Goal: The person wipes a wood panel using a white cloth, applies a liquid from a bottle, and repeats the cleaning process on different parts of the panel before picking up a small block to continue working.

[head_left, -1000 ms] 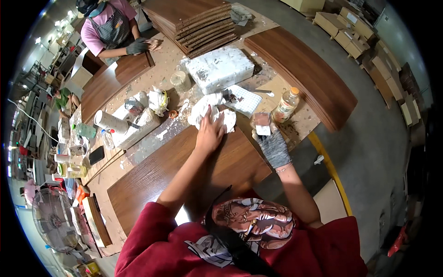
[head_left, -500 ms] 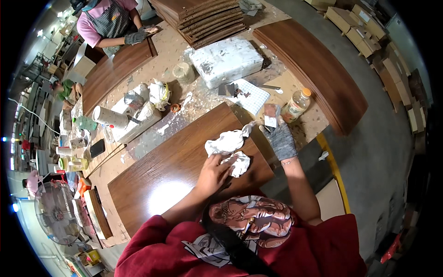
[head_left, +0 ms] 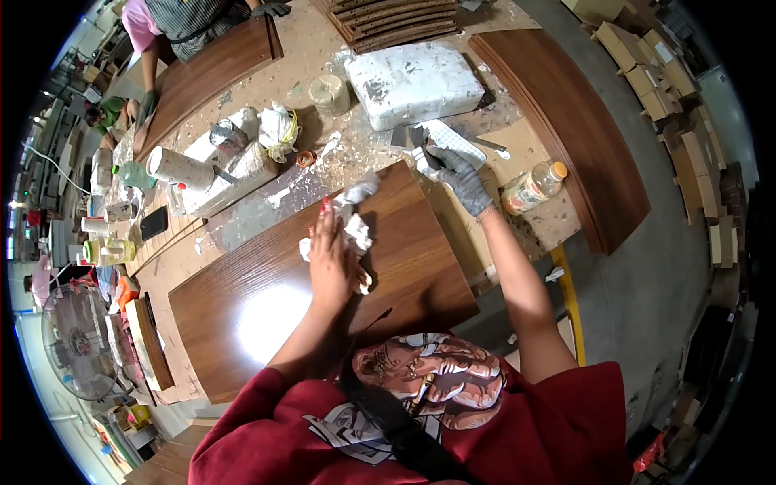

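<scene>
My bare left hand (head_left: 330, 259) lies with its fingers stretched forward over a crumpled white cloth (head_left: 357, 233), pressing it onto a brown wood-grain panel (head_left: 404, 242). Parts of the cloth stick out past the fingers on both sides. In a grey glove, my right hand (head_left: 462, 179) reaches over a white gridded sheet (head_left: 457, 141) beyond the panel's far right corner. Its fingers are curled round something pale that is mostly hidden. Close to those fingertips is a dark flat piece (head_left: 404, 137). A bottle with an orange cap (head_left: 533, 187) stands right of that hand.
A paint-spotted white block (head_left: 416, 85) sits farther back. Stacked brown panels (head_left: 574, 137) line the table's right side. At left are a white cup (head_left: 179, 168), a tied plastic bag (head_left: 279, 131) and a phone (head_left: 153, 223). Across the table, a co-worker (head_left: 194, 24) handles another panel (head_left: 214, 77).
My left hand has slid left and away from me with the cloth. My right hand has moved up and left from beside the bottle, where it held a small brown-and-white block, to the sheet.
</scene>
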The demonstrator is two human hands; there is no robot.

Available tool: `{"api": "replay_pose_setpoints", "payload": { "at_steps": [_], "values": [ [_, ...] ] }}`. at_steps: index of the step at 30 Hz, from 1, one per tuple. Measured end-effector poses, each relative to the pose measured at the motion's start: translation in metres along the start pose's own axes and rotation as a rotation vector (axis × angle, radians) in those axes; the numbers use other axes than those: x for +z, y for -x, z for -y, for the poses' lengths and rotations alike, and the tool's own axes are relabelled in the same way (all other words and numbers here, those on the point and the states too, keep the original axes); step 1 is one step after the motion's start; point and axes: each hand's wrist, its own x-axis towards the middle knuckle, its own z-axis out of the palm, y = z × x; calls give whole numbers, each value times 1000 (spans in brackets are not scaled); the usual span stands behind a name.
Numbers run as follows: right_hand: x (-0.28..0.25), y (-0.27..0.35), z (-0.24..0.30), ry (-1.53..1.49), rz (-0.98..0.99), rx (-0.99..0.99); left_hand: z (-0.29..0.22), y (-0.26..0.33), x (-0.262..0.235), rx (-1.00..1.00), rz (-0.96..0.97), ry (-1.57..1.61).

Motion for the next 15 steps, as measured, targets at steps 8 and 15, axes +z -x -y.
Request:
{"api": "replay_pose_setpoints", "payload": {
  "at_steps": [8, 15],
  "values": [
    [10, -23, -8, 295, 3, 61, -6, -2, -16, -95, 50, 66],
    [6, 3, -3, 232, 28, 87, -8, -5, -18, -98, 55, 96]
  ]
}}
